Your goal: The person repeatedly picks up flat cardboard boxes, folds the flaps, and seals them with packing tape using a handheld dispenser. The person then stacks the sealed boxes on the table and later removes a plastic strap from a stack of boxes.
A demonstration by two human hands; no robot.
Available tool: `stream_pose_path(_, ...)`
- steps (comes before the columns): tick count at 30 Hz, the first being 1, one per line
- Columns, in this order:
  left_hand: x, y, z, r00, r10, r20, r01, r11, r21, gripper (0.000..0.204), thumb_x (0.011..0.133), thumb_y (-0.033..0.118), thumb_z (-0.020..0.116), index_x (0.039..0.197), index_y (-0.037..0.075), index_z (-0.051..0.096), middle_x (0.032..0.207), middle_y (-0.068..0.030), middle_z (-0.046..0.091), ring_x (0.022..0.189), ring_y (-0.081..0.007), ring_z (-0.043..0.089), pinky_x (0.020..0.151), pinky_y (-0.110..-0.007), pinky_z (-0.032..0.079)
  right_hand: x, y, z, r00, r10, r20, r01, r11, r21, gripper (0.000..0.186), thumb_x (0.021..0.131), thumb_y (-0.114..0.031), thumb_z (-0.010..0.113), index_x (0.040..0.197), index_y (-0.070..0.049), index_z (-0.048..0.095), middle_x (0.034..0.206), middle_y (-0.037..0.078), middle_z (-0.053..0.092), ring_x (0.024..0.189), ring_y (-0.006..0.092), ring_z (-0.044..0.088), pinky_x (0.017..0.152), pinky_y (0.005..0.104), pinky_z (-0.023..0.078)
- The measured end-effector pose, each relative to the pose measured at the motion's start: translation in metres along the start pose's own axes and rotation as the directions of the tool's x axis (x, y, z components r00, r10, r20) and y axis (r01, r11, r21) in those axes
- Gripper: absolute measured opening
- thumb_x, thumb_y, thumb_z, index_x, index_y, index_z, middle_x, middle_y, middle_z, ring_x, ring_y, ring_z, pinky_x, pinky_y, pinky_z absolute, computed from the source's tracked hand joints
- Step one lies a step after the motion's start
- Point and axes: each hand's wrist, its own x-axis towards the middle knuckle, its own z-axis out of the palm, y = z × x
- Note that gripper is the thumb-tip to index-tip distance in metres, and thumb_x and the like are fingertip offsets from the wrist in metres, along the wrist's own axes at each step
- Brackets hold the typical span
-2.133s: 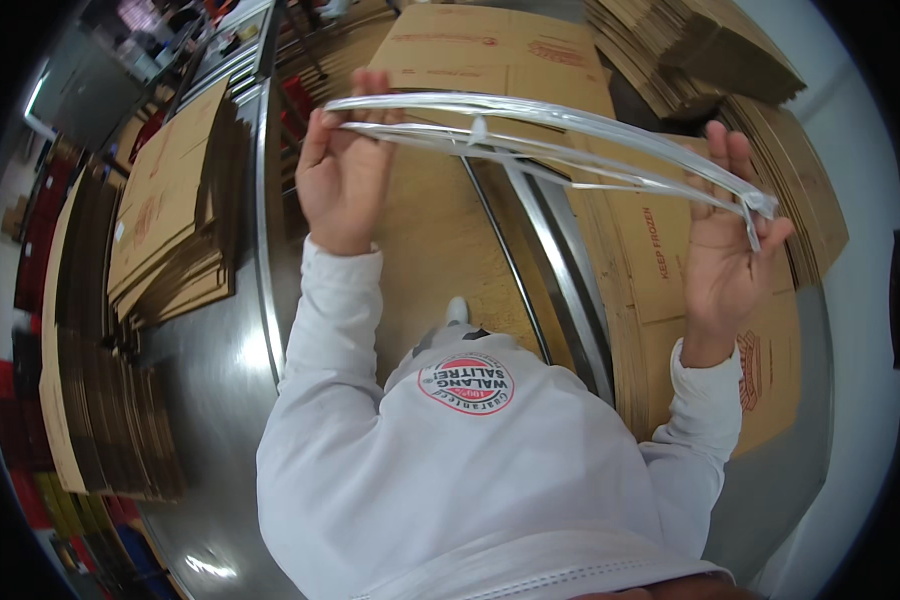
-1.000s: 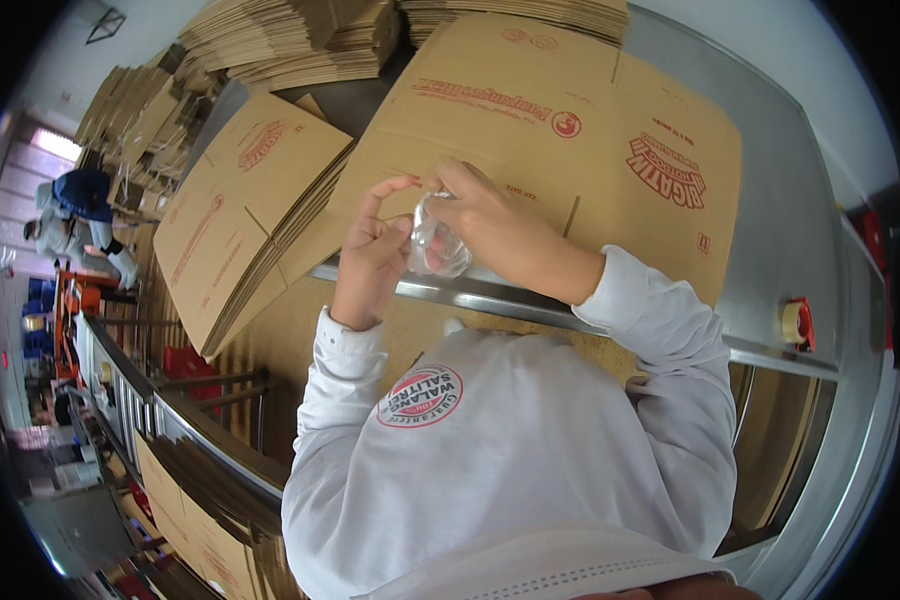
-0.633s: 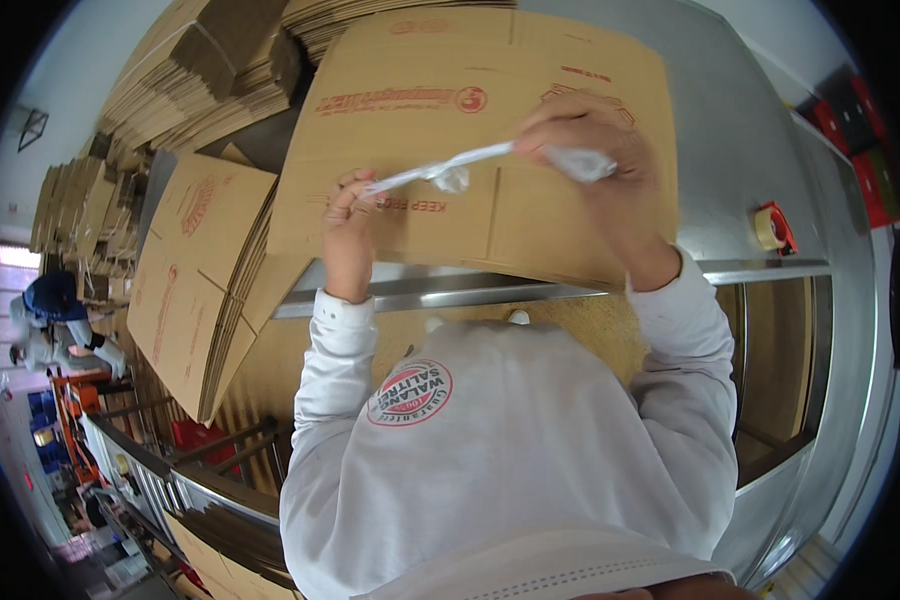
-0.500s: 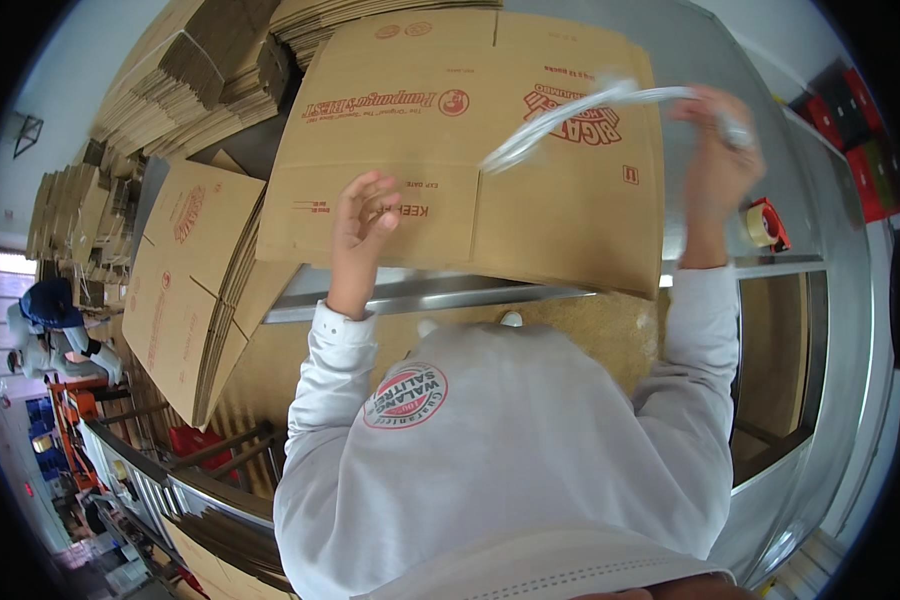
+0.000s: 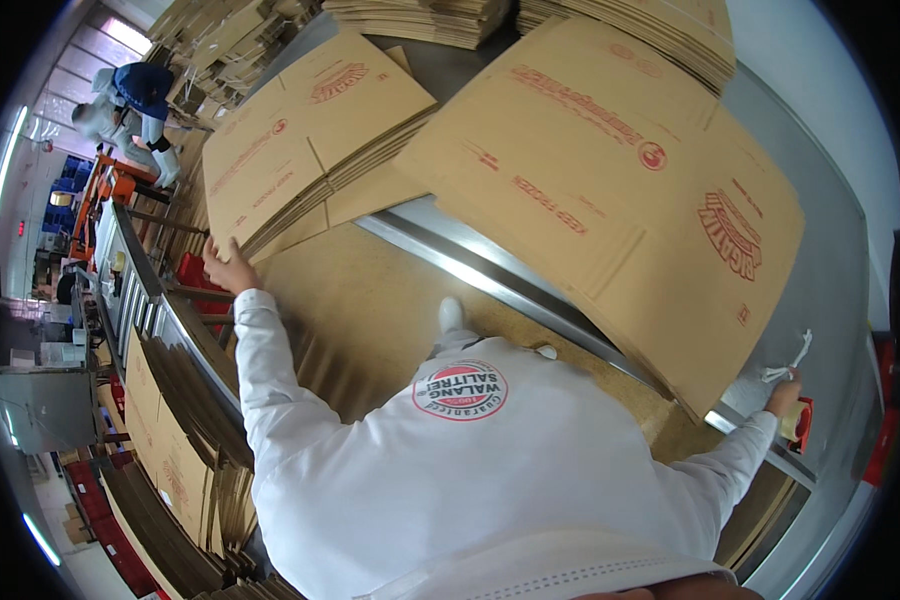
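My right hand (image 5: pixel 785 394) is closed on a white plastic strap (image 5: pixel 796 357) at the right side of the metal table, beside a red tape dispenser (image 5: pixel 798 425). The strap's loose end lies bunched above the fingers. My left hand (image 5: pixel 230 268) has its fingers apart at the near corner of a stack of flat cardboard boxes (image 5: pixel 320 130); whether it touches them I cannot tell. Between my hands, a large flattened carton (image 5: pixel 610 190) with red print lies tilted on the table, its near corner over the front edge.
More bundled flat cartons (image 5: pixel 660 35) are piled at the back. Below left stand further upright cardboard sheets (image 5: pixel 170 430) by a metal roller conveyor (image 5: pixel 140 300). A person in a blue cap (image 5: pixel 142 90) bends over at the far left. The metal table's edge (image 5: pixel 500 275) runs before me.
My view has turned left. The right hand has lowered with the strap to beside the tape dispenser. My left hand has gone from over the large carton to the left stack's corner.
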Motion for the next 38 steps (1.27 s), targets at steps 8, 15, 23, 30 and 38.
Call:
stream_pose_path(8,0.152,-0.200,0.008,0.620,-0.596,0.511,0.568,0.790,0.232,0.066,0.076,0.062,0.069,0.099,0.000,0.069,0.074,-0.0092,0.062,0.067,-0.0232,0.057,0.070,-0.036,0.048,0.045,-0.298,-0.050,0.862,-0.408,-0.301,0.500,0.579,0.644,0.038,0.087,0.005,0.043,0.121,0.004,0.058,0.122,0.014,0.062,0.116,0.0228,0.057,0.100,0.0336,0.042)
stream_pose_path(15,0.140,-0.195,0.060,0.182,-0.461,0.868,0.899,0.435,0.043,0.067,0.084,0.049,0.066,0.129,0.002,0.053,0.121,-0.0137,0.061,0.102,-0.0246,0.061,0.089,-0.035,0.048,-0.122,-0.676,-0.061,0.530,-0.845,-0.066,0.475,0.231,0.849,0.020,0.091,-0.008,0.057,0.109,-0.004,0.064,0.106,0.005,0.064,0.103,0.0154,0.059,0.091,0.0283,0.045)
stream_pose_path(23,0.118,-0.242,0.016,0.228,-0.352,0.908,0.919,0.387,-0.081,0.065,0.086,0.040,0.067,0.132,-0.002,0.048,0.126,-0.0118,0.059,0.110,-0.0219,0.059,0.094,-0.033,0.046,-0.268,-0.899,0.059,0.312,-0.926,0.215,0.378,0.328,0.865,0.044,0.088,-0.036,0.066,0.116,-0.002,0.063,0.114,0.015,0.065,0.105,0.0252,0.061,0.092,0.0329,0.046)
stream_pose_path(30,0.077,-0.255,-0.103,0.074,-0.464,0.883,0.981,0.194,0.020,0.072,0.075,0.036,0.071,0.134,0.003,0.046,0.125,-0.0169,0.058,0.113,-0.0374,0.056,0.096,-0.054,0.046,-0.372,-0.906,0.028,-0.119,-0.588,0.800,0.047,0.802,0.596,0.107,0.079,-0.075,0.052,0.148,0.002,0.022,0.151,0.026,0.025,0.137,0.0396,0.032,0.111,0.0424,0.028)
stream_pose_path(38,-0.013,-0.386,-0.099,0.203,-0.520,0.830,0.967,-0.029,-0.255,0.092,0.080,0.048,0.069,0.151,0.013,0.022,0.151,-0.0078,0.035,0.135,-0.0282,0.037,0.110,-0.046,0.032,-0.459,-0.925,0.044,-0.315,-0.830,0.460,-0.091,0.509,0.856,0.112,0.078,-0.055,0.071,0.151,-0.004,0.004,0.152,0.027,0.019,0.143,0.0369,0.016,0.117,0.0376,0.014)
